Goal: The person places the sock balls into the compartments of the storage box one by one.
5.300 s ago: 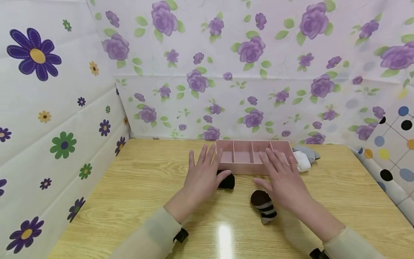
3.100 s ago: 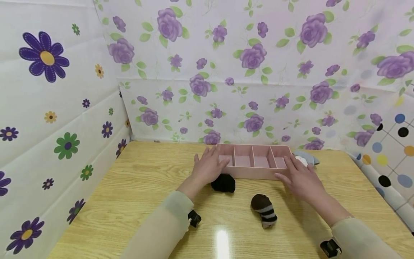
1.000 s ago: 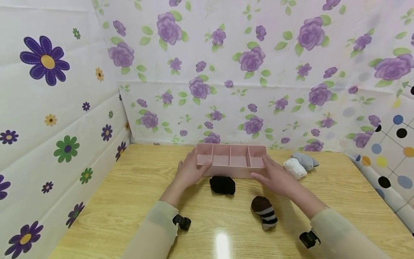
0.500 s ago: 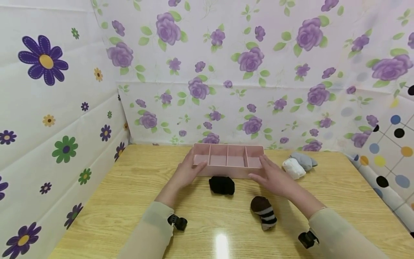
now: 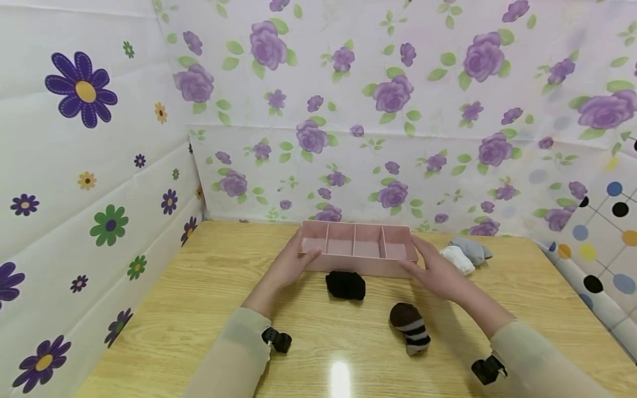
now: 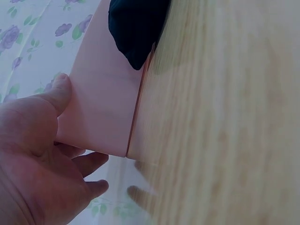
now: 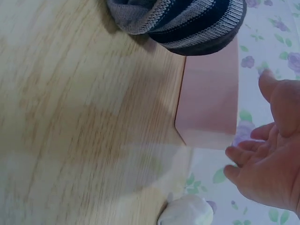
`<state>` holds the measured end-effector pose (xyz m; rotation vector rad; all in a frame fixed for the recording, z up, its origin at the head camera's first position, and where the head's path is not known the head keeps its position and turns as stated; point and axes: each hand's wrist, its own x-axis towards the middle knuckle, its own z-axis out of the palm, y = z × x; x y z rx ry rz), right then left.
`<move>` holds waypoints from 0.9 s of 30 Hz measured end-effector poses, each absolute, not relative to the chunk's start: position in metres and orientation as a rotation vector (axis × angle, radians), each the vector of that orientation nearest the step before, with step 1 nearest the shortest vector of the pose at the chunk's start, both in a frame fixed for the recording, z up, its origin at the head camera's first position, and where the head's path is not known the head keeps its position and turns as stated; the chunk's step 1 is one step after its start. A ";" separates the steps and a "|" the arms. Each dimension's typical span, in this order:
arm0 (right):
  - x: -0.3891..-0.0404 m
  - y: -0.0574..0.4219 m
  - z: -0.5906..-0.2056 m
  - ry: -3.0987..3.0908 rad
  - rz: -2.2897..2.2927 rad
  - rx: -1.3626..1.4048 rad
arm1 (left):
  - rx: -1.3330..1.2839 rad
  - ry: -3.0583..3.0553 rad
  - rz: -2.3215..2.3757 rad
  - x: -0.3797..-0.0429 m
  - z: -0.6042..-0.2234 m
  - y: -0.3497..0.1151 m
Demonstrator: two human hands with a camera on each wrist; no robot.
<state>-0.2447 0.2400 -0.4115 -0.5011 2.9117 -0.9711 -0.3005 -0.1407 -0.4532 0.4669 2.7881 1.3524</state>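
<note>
A pink box [image 5: 360,265] with dividers and several compartments stands at the back of the table, long side facing me. My left hand [image 5: 286,265] grips its left front corner; in the left wrist view the thumb [image 6: 62,91] lies at the rim and the fingers reach round the end wall. At the other end is my right hand [image 5: 440,273], its fingers spread loosely and a small gap from the box in the right wrist view. In front of the box lies a black rolled sock [image 5: 345,285]; nearer me is a brown sock with grey and black stripes [image 5: 410,328].
Right of the right hand, a white rolled sock [image 5: 458,260] lies against a grey one [image 5: 473,250]. The wooden table [image 5: 209,282] ends at a flowered cloth wall [image 5: 278,166] behind, with patterned cloth on both sides.
The box has been slid left along the table, away from the white and grey socks, with both hands at its ends. Just now the right hand has eased off to the right.
</note>
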 end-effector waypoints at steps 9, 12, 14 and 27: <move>-0.242 0.254 -0.408 3.013 -0.888 -0.436 | 0.442 2.812 1.351 -0.300 -0.451 -0.142; -0.241 0.266 -0.407 3.039 -0.860 -0.426 | 0.469 2.816 1.350 -0.301 -0.451 -0.142; -0.240 0.276 -0.406 3.058 -0.827 -0.417 | 0.488 2.823 1.344 -0.302 -0.451 -0.141; -0.240 0.313 -0.411 3.138 -0.754 -0.446 | 0.476 2.861 1.289 -0.304 -0.453 -0.140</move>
